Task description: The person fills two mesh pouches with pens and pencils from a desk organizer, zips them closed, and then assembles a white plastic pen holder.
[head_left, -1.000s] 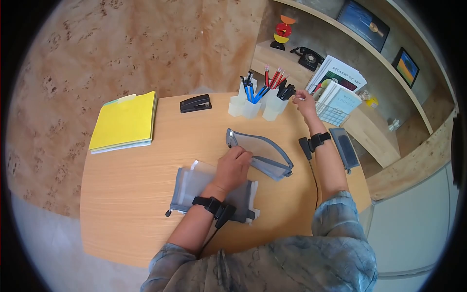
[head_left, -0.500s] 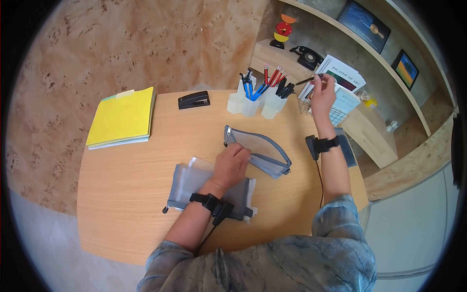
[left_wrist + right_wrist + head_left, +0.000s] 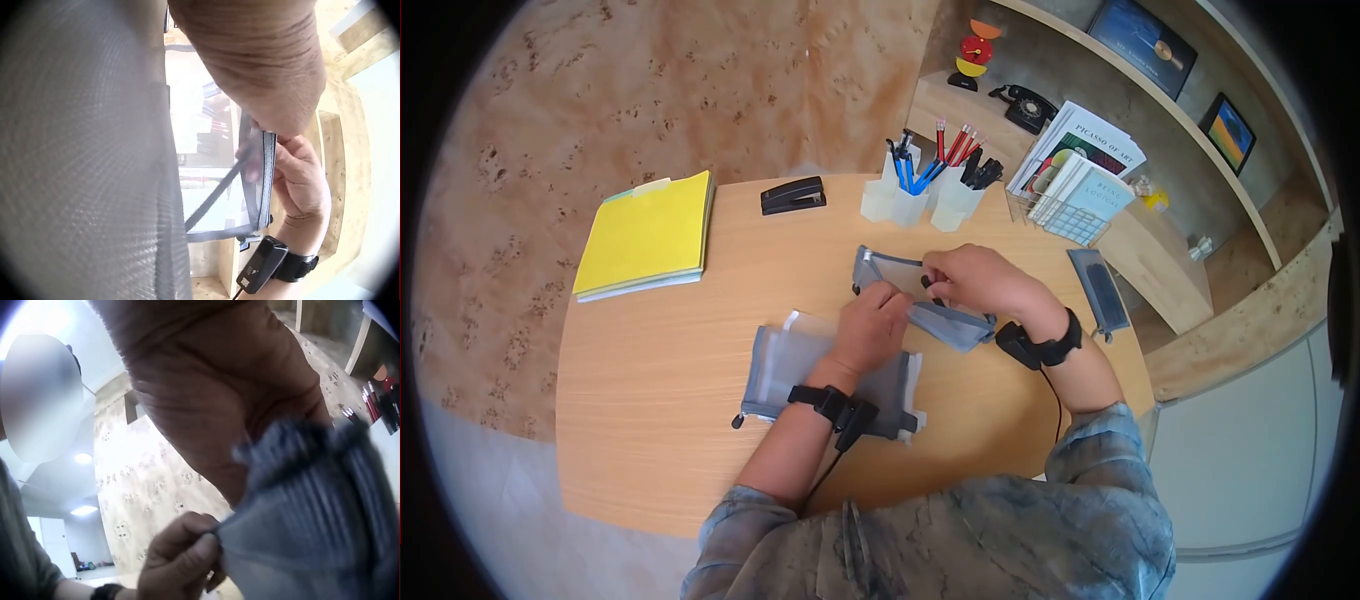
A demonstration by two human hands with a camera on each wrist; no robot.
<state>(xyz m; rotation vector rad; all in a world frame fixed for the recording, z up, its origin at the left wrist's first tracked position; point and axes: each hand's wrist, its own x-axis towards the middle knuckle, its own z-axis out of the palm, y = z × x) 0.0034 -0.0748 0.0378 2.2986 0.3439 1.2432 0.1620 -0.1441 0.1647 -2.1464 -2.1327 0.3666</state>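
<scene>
My left hand [image 3: 872,325] pinches the near edge of a grey mesh zipper pouch [image 3: 950,330], which stands with its mouth parted. At that mouth, my right hand [image 3: 982,280] holds a black pen [image 3: 930,290], mostly hidden by the fingers. In the left wrist view, the right hand's fingers [image 3: 253,170] show blurred through the mesh. The right wrist view has the left thumb and fingers [image 3: 203,547] gripping the pouch's edge [image 3: 294,519]. Beneath my left wrist lie flat stacked mesh pouches [image 3: 785,365].
White pen cups [image 3: 895,205] with blue, red and black pens and pencils stand at the back. A stapler [image 3: 792,195] and yellow folders [image 3: 645,235] are to the left. On the right are a wire rack [image 3: 1085,228] of books and a filled grey pouch [image 3: 1098,290].
My right hand has carried the black pen from beside the cups, up past the book rack, then down to the pouch's mouth. The left hand keeps its pinch on the pouch.
</scene>
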